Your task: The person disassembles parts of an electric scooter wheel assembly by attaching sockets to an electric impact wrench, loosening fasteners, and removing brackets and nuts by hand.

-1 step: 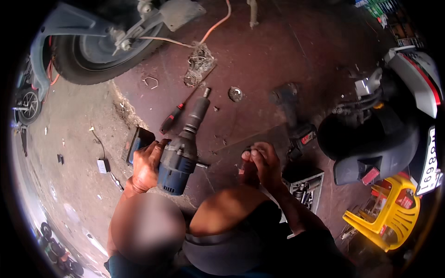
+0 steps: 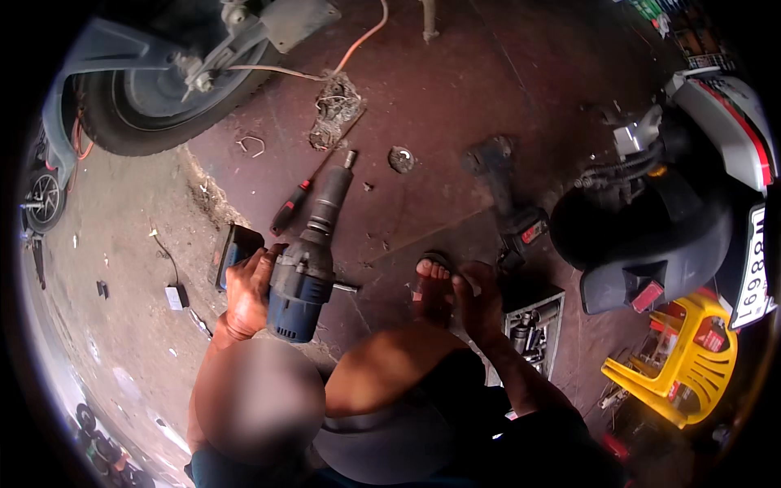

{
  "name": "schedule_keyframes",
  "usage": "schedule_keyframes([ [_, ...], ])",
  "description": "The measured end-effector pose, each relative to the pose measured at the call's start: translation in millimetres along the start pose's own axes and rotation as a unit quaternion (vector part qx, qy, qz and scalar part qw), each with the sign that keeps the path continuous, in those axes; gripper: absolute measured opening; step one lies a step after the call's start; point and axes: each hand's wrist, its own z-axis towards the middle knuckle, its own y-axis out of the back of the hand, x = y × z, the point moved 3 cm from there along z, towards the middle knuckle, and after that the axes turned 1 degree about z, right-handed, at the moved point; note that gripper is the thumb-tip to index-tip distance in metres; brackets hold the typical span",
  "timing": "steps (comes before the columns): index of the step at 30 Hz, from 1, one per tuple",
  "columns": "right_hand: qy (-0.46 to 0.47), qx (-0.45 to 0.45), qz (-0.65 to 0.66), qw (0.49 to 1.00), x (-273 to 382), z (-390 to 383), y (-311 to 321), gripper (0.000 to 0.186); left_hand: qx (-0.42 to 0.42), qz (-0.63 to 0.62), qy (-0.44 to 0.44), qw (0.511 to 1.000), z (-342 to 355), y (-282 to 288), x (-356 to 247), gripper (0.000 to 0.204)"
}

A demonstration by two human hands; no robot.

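Observation:
My left hand (image 2: 248,297) is wrapped round the handle of a blue and black cordless impact wrench (image 2: 299,285). A long dark socket extension on its nose points away from me, over the reddish floor. A screwdriver (image 2: 291,207) with a red and black handle lies just left of the extension. My right hand (image 2: 480,305) hovers in shadow beside my sandalled foot (image 2: 434,272), close to a metal case (image 2: 556,333) of sockets. Its fingers are dark and blurred, so whether they hold anything is unclear.
A second cordless power tool (image 2: 500,183) lies ahead on the right. A motorcycle wheel (image 2: 102,118) stands at far left. On the right are a scooter's rear end (image 2: 659,272) and a yellow plastic stool or chair (image 2: 700,382). An orange cord (image 2: 366,41) runs across the far floor.
My right hand has moved slightly right and down, away from my toes, and its pinched fingers no longer show clearly. The left hand still grips the impact wrench. The whole view has shifted slightly.

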Motion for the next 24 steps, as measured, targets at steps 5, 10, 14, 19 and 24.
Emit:
schedule_keyframes([
  [5,-0.223,-0.169,-0.307,0.909,-78,-86,71,0.041,-0.009,-0.074,0.055,0.996,-13,-42,26,0.036],
  [10,-0.433,-0.113,-0.260,0.856,-316,-182,69,0.042,-0.022,-0.133,0.061,0.989,-18,-59,28,0.032],
  [14,-0.528,-0.143,-0.078,0.834,-277,-195,36,0.041,-0.038,-0.071,0.009,0.997,-24,-34,24,0.049],
  [19,-0.471,-0.167,0.052,0.865,-247,-167,25,0.040,-0.029,-0.146,0.112,0.983,-31,-34,52,0.047],
  [24,-0.247,-0.122,0.117,0.954,-193,-106,7,0.040,-0.090,-0.098,0.083,0.988,-22,-37,44,0.023],
])
